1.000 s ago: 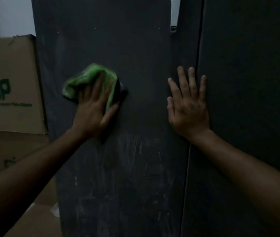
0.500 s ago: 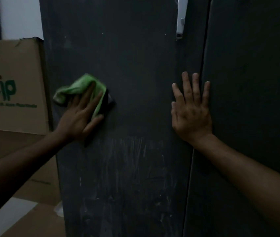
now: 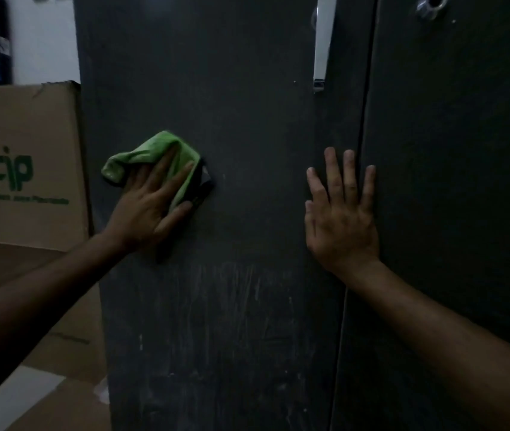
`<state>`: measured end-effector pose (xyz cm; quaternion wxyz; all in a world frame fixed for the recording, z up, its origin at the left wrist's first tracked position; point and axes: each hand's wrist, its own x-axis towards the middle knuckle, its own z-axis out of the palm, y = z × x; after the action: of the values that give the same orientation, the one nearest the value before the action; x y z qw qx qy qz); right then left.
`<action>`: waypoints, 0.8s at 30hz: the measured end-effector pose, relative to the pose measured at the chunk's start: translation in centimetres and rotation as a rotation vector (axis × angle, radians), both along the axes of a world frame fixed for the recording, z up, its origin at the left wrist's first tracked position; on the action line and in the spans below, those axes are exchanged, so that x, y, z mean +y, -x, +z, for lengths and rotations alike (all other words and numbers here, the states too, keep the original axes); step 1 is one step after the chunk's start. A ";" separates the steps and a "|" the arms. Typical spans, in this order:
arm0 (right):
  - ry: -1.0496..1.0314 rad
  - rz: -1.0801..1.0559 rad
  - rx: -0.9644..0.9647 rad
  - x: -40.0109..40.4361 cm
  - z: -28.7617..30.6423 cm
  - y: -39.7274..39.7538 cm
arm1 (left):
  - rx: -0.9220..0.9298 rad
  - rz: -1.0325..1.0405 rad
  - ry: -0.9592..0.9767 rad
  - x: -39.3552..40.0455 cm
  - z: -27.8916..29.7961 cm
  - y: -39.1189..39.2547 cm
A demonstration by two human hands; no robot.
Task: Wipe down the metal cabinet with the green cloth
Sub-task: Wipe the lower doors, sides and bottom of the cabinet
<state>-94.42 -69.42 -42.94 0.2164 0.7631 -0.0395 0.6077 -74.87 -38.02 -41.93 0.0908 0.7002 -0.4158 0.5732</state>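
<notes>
While left hand [image 3: 151, 209] presses green cloth [image 3: 154, 152] flat-fingered near metal cabinet [image 3: 232, 119] door's left edge, right hand [image 3: 340, 222] rests splayed, fingers straight, at the right edge.

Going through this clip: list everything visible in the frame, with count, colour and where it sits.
metal cabinet: one, dark grey, fills the centre and right; pale scuffs on its lower panel.
cabinet handle: one, pale metal, top, beside the seam between the doors.
lock hole: one, silvery, top right door.
green cloth: one, bright green, bunched against the left door under the left hand.
cardboard box: one, brown with green lettering, left of the cabinet; more cardboard lies below it.
wall: white, upper left.
left hand: presses the cloth flat on the door.
right hand: flat, fingers spread, across the door seam.
</notes>
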 end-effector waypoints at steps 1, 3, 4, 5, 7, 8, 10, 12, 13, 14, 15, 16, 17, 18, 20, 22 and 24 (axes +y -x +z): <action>-0.001 0.001 -0.001 0.0 0.0 -0.1 | 0.034 0.019 0.034 1.5 -0.1 -0.5; 0.001 -0.005 -0.012 0.0 -0.2 -0.2 | 0.203 0.046 0.243 2.8 3.2 -1.3; 0.002 -0.005 -0.017 0.0 -0.2 -0.2 | 0.280 0.028 0.376 2.5 6.0 -1.3; -0.001 0.000 -0.019 0.0 -0.2 -0.2 | 0.320 -0.005 0.487 1.7 9.0 -1.3; -0.005 0.010 -0.019 0.1 -0.2 -0.2 | 0.292 -0.024 0.568 -1.0 13.2 -0.2; -0.006 0.011 -0.017 0.1 -0.2 -0.2 | 0.246 -0.022 0.517 -2.6 13.4 0.7; -0.009 0.010 -0.014 0.0 -0.1 0.0 | 0.116 -0.029 0.294 -5.2 10.3 2.5; -0.012 0.012 -0.016 0.0 -0.1 0.1 | 0.010 -0.040 0.071 -5.5 3.8 3.1; -0.008 0.012 -0.015 0.0 -0.1 0.0 | -0.007 -0.030 0.000 -4.4 0.8 2.9; -0.005 0.009 -0.015 0.1 -0.1 -0.1 | -0.003 -0.013 -0.019 -2.9 -1.4 2.4; -0.006 0.006 -0.018 0.1 -0.1 -0.2 | 0.034 0.005 0.008 -1.2 -2.4 1.7; -0.009 0.006 -0.022 0.0 -0.1 -0.2 | 0.101 0.019 0.081 0.3 -2.3 0.9; -0.012 0.006 -0.026 0.0 -0.2 -0.3 | 0.188 0.025 0.195 1.3 -1.1 0.1; -0.011 0.007 -0.031 0.0 -0.2 -0.4 | 0.276 0.008 0.336 1.7 0.7 -0.4; -0.008 0.007 -0.039 0.0 -0.2 -0.4 | 0.390 -0.064 0.618 0.6 5.4 -0.5; -0.009 0.009 -0.039 0.1 -0.2 -0.4 | 0.414 -0.095 0.741 -2.4 7.6 1.0; -0.011 0.011 -0.036 0.0 -0.2 -0.3 | 0.287 -0.109 0.533 -5.2 4.7 2.6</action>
<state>-94.16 -69.38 -43.16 0.2079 0.7535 -0.0425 0.6222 -77.49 -43.25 -37.22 0.3597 0.7023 -0.2709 0.5514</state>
